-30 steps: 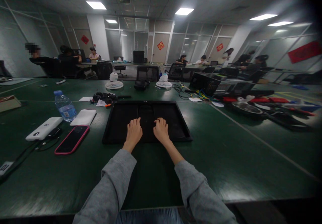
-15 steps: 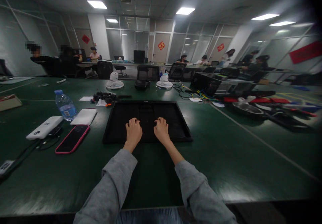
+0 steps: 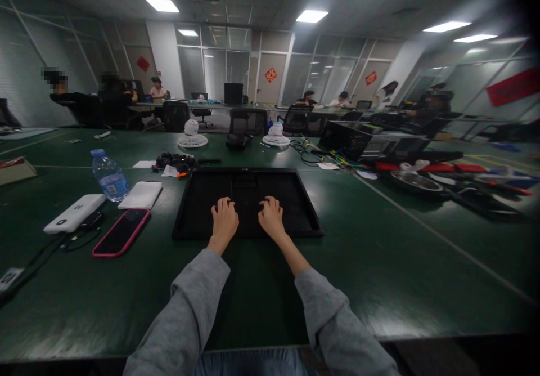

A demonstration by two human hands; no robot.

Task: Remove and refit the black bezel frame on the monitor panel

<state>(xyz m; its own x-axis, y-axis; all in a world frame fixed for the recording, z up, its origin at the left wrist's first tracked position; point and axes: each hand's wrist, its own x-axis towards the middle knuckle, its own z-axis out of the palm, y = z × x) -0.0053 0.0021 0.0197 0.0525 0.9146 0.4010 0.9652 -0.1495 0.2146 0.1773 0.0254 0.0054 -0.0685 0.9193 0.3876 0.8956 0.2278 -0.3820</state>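
A black rectangular panel with a raised rim (image 3: 312, 201), like a monitor casing lying flat, is in front of me on the green table. Over its left half is my left hand (image 3: 224, 218), fingers loosely curled downward and slightly apart, with no object visible in it. My right hand (image 3: 272, 216) mirrors it over the right half, also loosely curled and slightly apart. Whether the fingertips touch the panel cannot be made out. Between the hands, the panel's middle has a recessed strip (image 3: 245, 184) near the far edge.
To the left are a pink-cased phone (image 3: 122, 233), a white power bank (image 3: 75, 214) with cables, a white notepad (image 3: 141, 195) and a water bottle (image 3: 110, 176). Two small white fans (image 3: 192, 137) stand behind the panel. Cables, a metal pan (image 3: 415, 182) and computer parts crowd the right. People sit farther back.
Both hands and the panel stay practically in place. The view shifts very slightly, and some people in the background move a little.
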